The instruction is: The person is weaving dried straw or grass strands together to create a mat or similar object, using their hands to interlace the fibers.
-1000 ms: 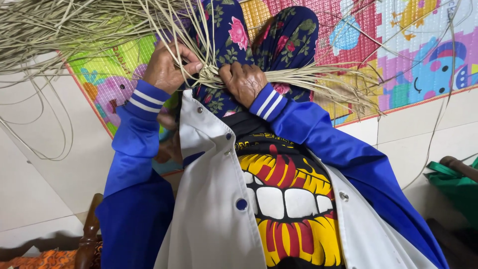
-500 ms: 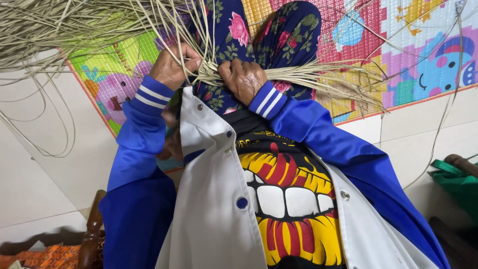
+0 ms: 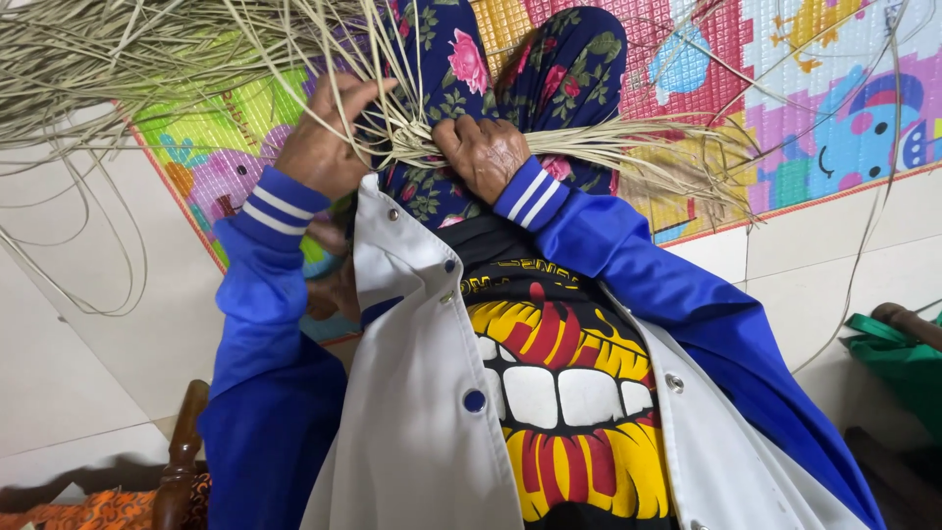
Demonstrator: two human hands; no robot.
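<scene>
Left hand (image 3: 324, 142) pinches several dry reed strands (image 3: 196, 49), fanning them apart; right hand (image 3: 486, 152) clamps the bundle's knot against the floral-trousered lap (image 3: 442, 186), keeping it steady, centre.

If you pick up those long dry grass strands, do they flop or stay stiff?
Probably floppy: the grass strands sag into loops past the left hand. Likely light, since they fan out loosely. The short ends beside the right hand stay straight, so somewhat springy.

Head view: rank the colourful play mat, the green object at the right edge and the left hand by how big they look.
1. colourful play mat
2. green object, cut off by the frame
3. left hand, though nearness to the camera makes 2 and 3 unsure.
</scene>
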